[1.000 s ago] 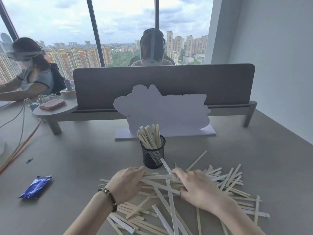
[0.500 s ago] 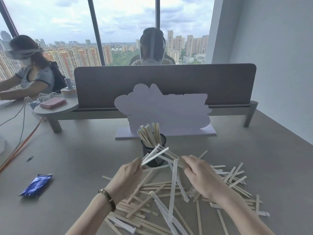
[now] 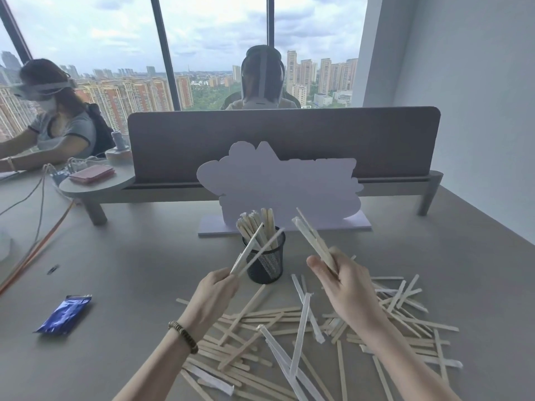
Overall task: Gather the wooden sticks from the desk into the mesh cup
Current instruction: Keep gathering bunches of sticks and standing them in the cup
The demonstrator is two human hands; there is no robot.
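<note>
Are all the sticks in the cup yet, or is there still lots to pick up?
Not yet. A bunch already stands in the mesh cup. The left hand holds a couple of sticks and the right hand holds a small bundle, both near the cup. A big pile of sticks still lies scattered on the desk.

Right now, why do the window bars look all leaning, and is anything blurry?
Head view: the wide lens bends the edges, so the window bars tilt. Daylight from the windows is soft, with only faint shadows on the desk. The sticks in the left hand look a bit smeared; the cup is sharp, and the right hand is fairly clear.
</note>
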